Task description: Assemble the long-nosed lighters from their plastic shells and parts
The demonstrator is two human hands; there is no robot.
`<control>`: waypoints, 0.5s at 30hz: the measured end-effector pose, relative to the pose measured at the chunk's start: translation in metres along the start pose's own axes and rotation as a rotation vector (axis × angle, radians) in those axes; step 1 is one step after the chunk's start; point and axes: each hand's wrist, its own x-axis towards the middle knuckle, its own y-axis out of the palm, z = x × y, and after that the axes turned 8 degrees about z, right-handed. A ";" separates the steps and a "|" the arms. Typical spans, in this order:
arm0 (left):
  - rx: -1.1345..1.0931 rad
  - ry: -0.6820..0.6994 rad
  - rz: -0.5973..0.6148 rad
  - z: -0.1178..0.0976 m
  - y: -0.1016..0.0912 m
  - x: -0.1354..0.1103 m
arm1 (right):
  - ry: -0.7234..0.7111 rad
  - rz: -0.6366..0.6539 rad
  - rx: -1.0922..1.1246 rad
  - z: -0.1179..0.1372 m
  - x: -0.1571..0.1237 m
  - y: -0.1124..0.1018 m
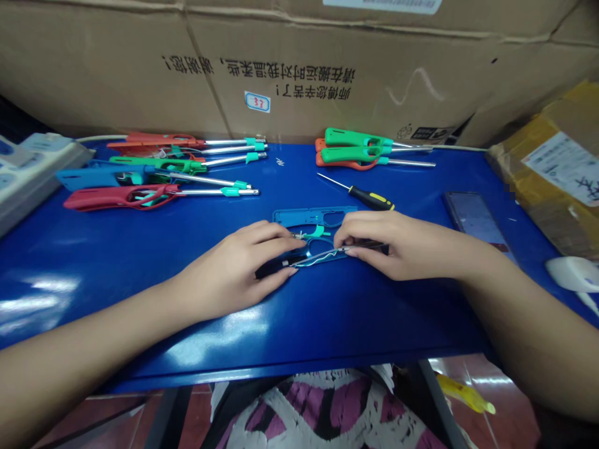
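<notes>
My left hand (238, 265) is curled around the handle end of an opened blue gas lighter; its fingers and thumb sit at the inner parts and partly hide them. My right hand (397, 243) pinches the thin metal tube (322, 254) of this lighter, with a pale wire running along it. A blue half shell (299, 217) lies just beyond my fingers, and a second blue shell piece with a loop is below the tube. A small turquoise trigger (318, 232) shows between my hands.
Several assembled-looking lighters (121, 196) lie at the back left, with green and orange ones (350, 154) at the back right. A screwdriver (372, 197) lies beyond my right hand. A phone (477, 218), a taped box (556, 149) and a power strip (42, 168) flank the blue table (327, 324).
</notes>
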 end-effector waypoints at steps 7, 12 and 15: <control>0.068 0.015 0.002 0.002 -0.003 0.000 | 0.025 0.013 0.006 -0.001 -0.004 0.000; 0.061 0.006 -0.003 0.004 -0.005 0.000 | -0.052 -0.133 0.015 0.005 -0.003 -0.003; 0.070 0.000 0.004 0.004 -0.005 0.000 | -0.060 -0.181 -0.005 0.006 -0.004 -0.006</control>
